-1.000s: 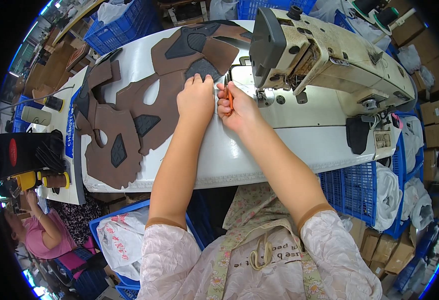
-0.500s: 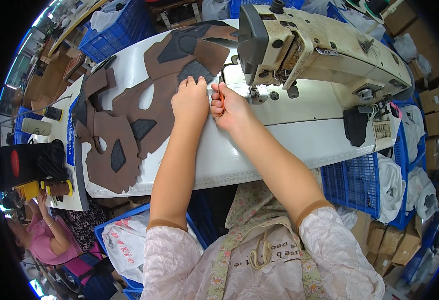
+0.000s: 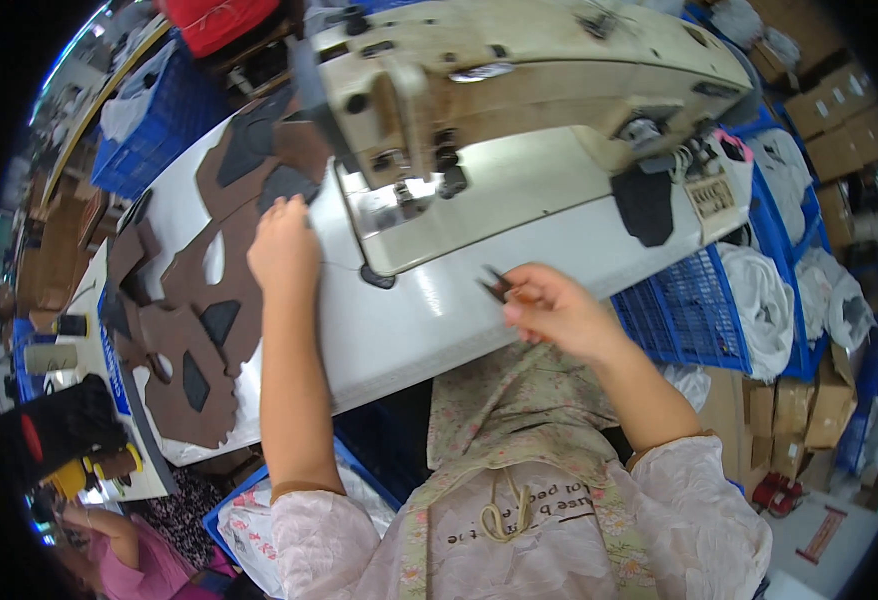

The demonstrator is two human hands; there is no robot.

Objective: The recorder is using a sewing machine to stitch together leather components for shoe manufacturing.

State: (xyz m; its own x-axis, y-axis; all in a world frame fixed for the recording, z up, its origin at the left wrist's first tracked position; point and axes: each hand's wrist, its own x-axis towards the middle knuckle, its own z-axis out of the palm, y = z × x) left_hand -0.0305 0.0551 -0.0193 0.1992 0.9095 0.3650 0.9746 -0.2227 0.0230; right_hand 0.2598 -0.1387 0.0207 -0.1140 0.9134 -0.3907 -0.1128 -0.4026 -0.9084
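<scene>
My left hand (image 3: pixel 285 243) is at the right edge of a brown panel (image 3: pixel 185 262) with dark patches. Its fingers are closed over the panel's edge, fingertips on a dark patch (image 3: pixel 286 186); the thumb is hidden. My right hand (image 3: pixel 562 310) grips small thread snips with an orange handle, and their dark blades (image 3: pixel 496 284) stick out to the left, above the table's front part. Between my hands lies the white table top (image 3: pixel 439 300). A cream sewing machine (image 3: pixel 549 75) stands beyond them, its needle area (image 3: pixel 404 200) right of the panel.
More brown panels (image 3: pixel 184 395) lie at the table's left. A black piece (image 3: pixel 644 205) rests on the right end. Blue crates (image 3: pixel 694 310) with white bundles stand at the right, another blue crate (image 3: pixel 159 125) at the far left. A person in pink (image 3: pixel 139 555) sits at lower left.
My right hand has moved away from my left, toward me and to the right, carrying the snips. My left hand stays at the patched panel. The whole view has shifted.
</scene>
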